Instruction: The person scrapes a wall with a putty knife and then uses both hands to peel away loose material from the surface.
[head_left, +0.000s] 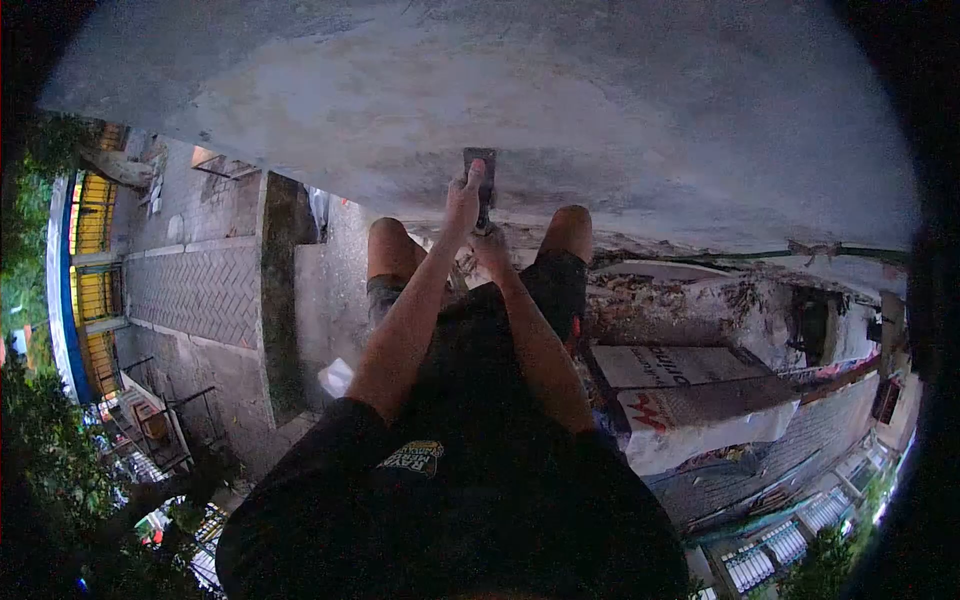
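Observation:
A dark, narrow flat scraper (487,190) is against the patchy grey plastered wall (380,100), its long side running up and down in the head view. My left hand (463,205) is closed around its upper part, with the thumb lying along its face. Just below, my right hand (490,245) is closed at the scraper's lower end; the dim light blurs its fingers. Both forearms stretch forward between my bent knees. The scraper's exact shape is partly covered by my hands.
On the right lies a printed cardboard or sack sheet (690,385) beside broken rubble (660,310). A low wall (280,300) and brick paving (190,290) are at the left, with a yellow gate (95,215) beyond. A pale scrap (337,378) lies near my left elbow.

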